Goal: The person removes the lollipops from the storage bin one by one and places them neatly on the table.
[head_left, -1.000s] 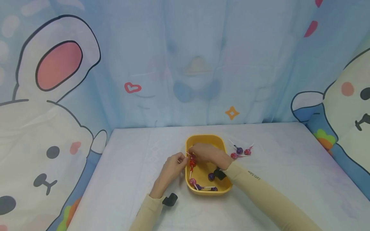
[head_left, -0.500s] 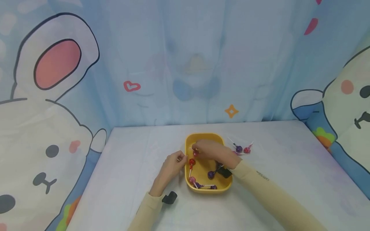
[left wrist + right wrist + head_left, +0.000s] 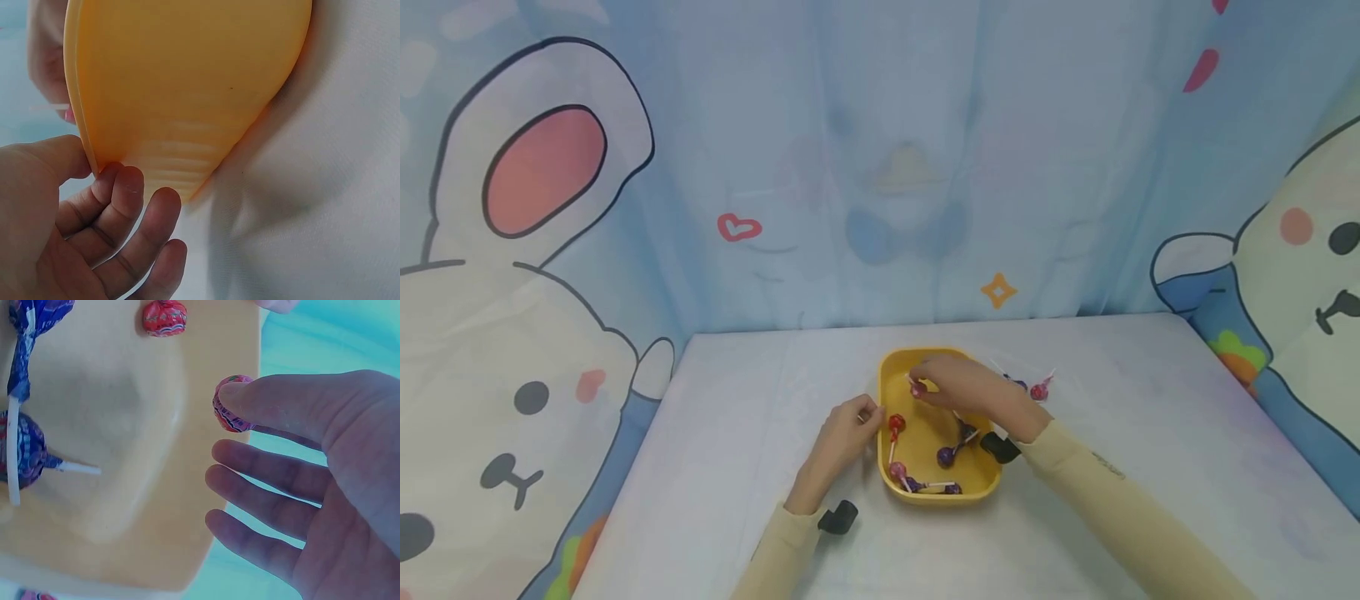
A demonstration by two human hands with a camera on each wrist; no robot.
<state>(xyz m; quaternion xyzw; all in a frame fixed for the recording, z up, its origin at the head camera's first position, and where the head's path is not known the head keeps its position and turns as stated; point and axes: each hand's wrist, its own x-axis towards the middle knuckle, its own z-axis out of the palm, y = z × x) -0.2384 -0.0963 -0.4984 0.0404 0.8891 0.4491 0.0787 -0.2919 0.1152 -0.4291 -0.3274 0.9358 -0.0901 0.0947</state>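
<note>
My left hand [image 3: 844,433] pinches the left rim of a yellow plastic basket [image 3: 940,499]; in the left wrist view its thumb lies at the inner side and the fingers [image 3: 161,215] at the outer wall. Over the far half of the basket, my right hand [image 3: 962,390] pinches a pink-wrapped lollipop [image 3: 230,421] between thumb and index finger, the other fingers extended. Inside the basket lie a red lollipop [image 3: 897,422] by the left wall, a pink lollipop [image 3: 898,471] in the near-left corner, and several purple lollipops [image 3: 945,457] toward the right and near side.
Beyond the basket's right side, a red lollipop [image 3: 1039,392] and a purple lollipop [image 3: 1021,384] lie on the white-covered table [image 3: 1150,433], partly behind my right hand. A blue cartoon curtain [image 3: 1075,167] hangs behind the table.
My right hand has lifted the pink lollipop from beside the left wall and drawn it rightward within the basket. The left hand stays at the rim.
</note>
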